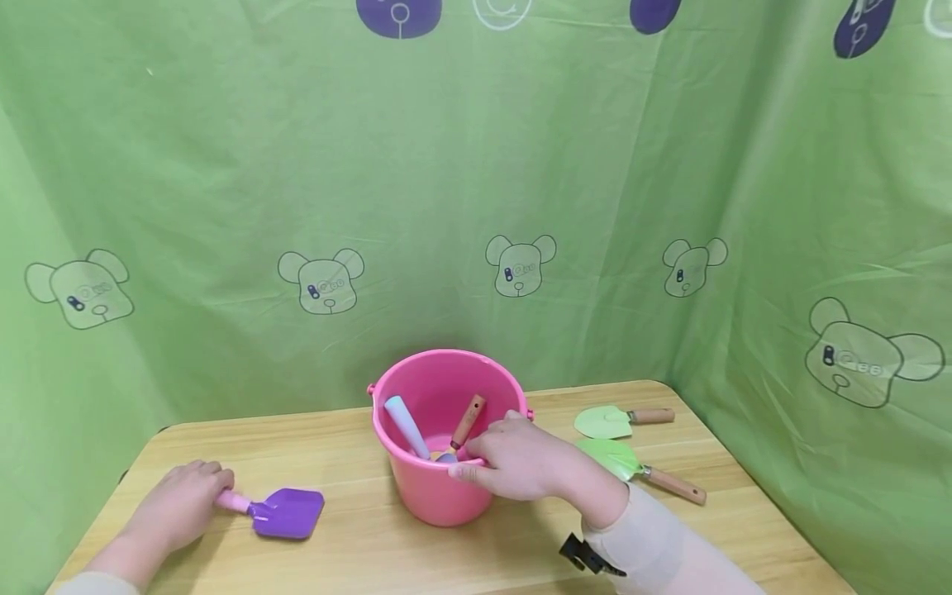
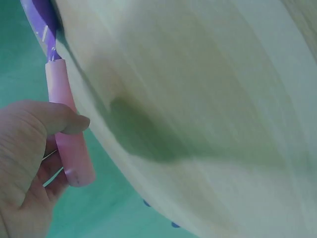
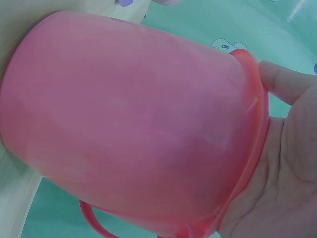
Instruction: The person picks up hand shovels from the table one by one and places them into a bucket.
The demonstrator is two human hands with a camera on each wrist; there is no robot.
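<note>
On a pale wood-grain worktop (image 1: 357, 566) in front of a green cloth (image 1: 416, 215) printed with bear faces, we see a person's two bare hands at work.

We find the purple shovel (image 1: 288, 512) at the left of the worktop, blade pointing towards the middle; whether the blade rests on the surface or sits just above it, we cannot tell. It looks like thin, light plastic, fairly stiff and unlikely to break. Its smooth, rounded pink handle (image 2: 73, 153) might turn a little between fingers, so we judge mid-handle the surest place to take hold.

The pink bucket (image 1: 439, 500) stands upright near the middle. It too looks like light, slightly springy plastic; its rolled rim seems the best hold. Inside lean a pale blue handle (image 1: 407, 427) and a wooden handle (image 1: 468, 421).

The left grip (image 1: 182, 500) is closed about the pink handle, thumb across it and fingers behind. The right grip (image 1: 513, 459) is bent over the bucket's near right rim, narrowed to the wall's thickness, though the fingertips are hidden.

Beyond it, at right, lie two green trowels (image 1: 604, 421).
</note>
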